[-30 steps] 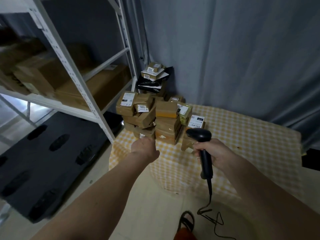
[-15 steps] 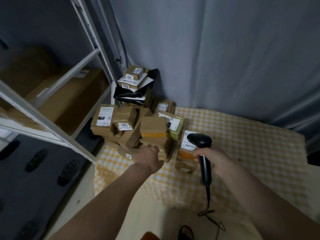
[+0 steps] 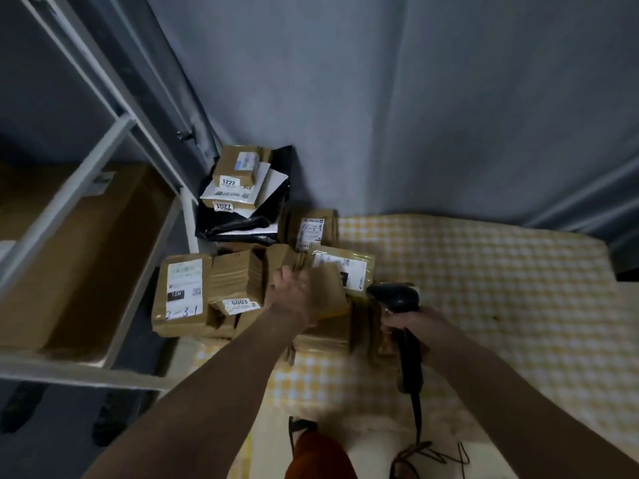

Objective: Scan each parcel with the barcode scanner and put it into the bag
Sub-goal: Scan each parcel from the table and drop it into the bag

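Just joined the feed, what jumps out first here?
A heap of brown parcels on the left end of the yellow checked table. The left hand reaches onto a box at the heap's front, though blur hides its grip, and the right hand grips a black barcode scanner beside it.

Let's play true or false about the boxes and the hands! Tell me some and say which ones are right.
1. The right hand holds a black scanner. True.
2. The left hand rests flat on the checked cloth. False: it reaches onto a brown box in the pile.
3. A box marked 1222 sits on top of the back stack. True.
4. The scanner has no wire. False: a cable hangs from its handle.
5. The cloth is blue. False: it is yellow and white.
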{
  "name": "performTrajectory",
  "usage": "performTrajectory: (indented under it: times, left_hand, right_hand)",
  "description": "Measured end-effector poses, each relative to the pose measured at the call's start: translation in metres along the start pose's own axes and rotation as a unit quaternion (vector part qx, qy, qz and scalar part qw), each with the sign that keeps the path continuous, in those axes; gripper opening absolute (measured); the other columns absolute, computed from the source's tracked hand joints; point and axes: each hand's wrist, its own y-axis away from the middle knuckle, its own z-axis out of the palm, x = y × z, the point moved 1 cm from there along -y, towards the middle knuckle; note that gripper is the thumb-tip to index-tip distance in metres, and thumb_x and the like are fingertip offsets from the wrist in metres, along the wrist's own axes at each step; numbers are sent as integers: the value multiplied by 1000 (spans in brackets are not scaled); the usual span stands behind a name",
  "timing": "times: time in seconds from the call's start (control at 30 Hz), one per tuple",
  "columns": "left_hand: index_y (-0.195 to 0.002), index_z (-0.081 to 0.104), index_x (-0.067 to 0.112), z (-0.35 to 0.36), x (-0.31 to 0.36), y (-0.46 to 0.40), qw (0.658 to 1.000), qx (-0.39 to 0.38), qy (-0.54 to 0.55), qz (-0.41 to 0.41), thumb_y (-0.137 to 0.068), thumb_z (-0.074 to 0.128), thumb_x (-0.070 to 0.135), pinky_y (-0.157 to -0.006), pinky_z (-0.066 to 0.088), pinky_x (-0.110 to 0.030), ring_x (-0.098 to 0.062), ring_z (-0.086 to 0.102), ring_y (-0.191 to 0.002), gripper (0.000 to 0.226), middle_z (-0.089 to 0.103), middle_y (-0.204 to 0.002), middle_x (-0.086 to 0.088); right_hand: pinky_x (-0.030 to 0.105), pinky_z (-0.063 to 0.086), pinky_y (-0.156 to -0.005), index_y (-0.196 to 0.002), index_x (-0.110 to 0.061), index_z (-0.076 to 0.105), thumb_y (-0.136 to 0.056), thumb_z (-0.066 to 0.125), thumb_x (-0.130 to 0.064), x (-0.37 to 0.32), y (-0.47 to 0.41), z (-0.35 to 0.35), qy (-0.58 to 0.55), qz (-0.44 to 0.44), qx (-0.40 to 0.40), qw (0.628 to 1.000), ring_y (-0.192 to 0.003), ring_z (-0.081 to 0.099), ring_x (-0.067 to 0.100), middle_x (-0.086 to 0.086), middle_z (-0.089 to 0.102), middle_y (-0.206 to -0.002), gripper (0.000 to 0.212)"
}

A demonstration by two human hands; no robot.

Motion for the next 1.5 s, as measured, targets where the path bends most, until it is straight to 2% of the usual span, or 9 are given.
performTrajectory:
  times: [0.27, 0.63, 0.77, 0.83, 1.0, 1.13, 1.3, 1.43, 1.5]
  left_hand:
    - [-153, -16, 19, 14, -26, -46, 989, -67, 28, 131, -62, 86, 48, -113, 23, -53, -36, 9, -144, 140, 6, -156, -16]
    - [-152, -14, 19, 29, -30, -61, 986, -40, 21, 160, -68, 80, 44, -113, 24, -47, -33, 31, -131, 129, 27, -144, -17]
    - [-153, 0, 22, 26, -39, -63, 964, -101, 231, 82, -64, 84, 43, -107, 38, -42, -30, 36, -132, 124, 32, -143, -12]
    - [-150, 19, 16, 15, -47, -61, 889, -175, 424, -6, -58, 90, 41, -103, 44, -39, -28, 45, -128, 118, 41, -142, -8]
    - [-126, 55, 11, -7, -63, -37, 569, -356, 738, -72, -65, 82, 27, -102, 46, -51, -34, 63, -111, 68, 65, -120, -15]
    - [-123, 58, 12, -13, -60, -21, 488, -390, 779, -53, -78, 70, 27, -94, 47, -58, -40, 60, -112, 49, 65, -121, -18]
    - [-136, 48, 22, -17, -52, -19, 583, -365, 726, -13, -73, 74, 33, -88, 50, -62, -37, 54, -120, 70, 49, -140, -9]
    - [-133, 52, 30, -32, -39, -12, 707, -300, 639, 26, -40, 89, 63, -96, 49, -51, -24, 54, -120, 105, 58, -132, 2]
    - [-138, 45, 26, -33, -33, -13, 743, -240, 625, -10, -25, 90, 67, -100, 46, -47, -22, 53, -119, 128, 57, -131, 2]
  right_hand:
    - [34, 48, -61, -92, 5, 63, -81, 64, 5, -9, -25, 48, -91, 8, 66, 994, -65, 58, 25, 15, 62, -75, 11]
    - [35, 47, -57, -102, 7, 59, -80, 62, 5, -11, -42, 74, -134, 26, 67, 988, -69, 58, 26, 16, 59, -80, 22]
    - [35, 48, -60, -97, 6, 61, -80, 61, 7, -16, -41, 74, -135, 11, 82, 987, -67, 57, 25, 15, 59, -78, 17]
    - [34, 48, -58, -91, 3, 61, -81, 60, 7, -18, -38, 72, -148, 3, 96, 984, -63, 57, 24, 14, 59, -73, 10]
    - [35, 50, -62, -95, -4, 61, -85, 61, 0, -34, -28, 73, -188, -31, 117, 975, -69, 59, 24, 10, 60, -76, 11]
    - [41, 51, -78, -106, -2, 64, -82, 66, -2, -46, -21, 83, -178, -50, 90, 979, -85, 62, 30, 13, 64, -89, 24]
    - [46, 47, -90, -104, -4, 66, -81, 67, -5, -53, -11, 90, -131, -93, 80, 984, -99, 60, 32, 11, 65, -96, 23]
    - [36, 46, -75, -107, -8, 64, -82, 66, -9, -57, -3, 96, -98, -120, 62, 986, -97, 59, 24, 8, 65, -101, 25]
    - [41, 46, -87, -109, -11, 64, -81, 69, -12, -59, -1, 96, -85, -123, 71, 986, -103, 58, 26, 9, 64, -107, 28]
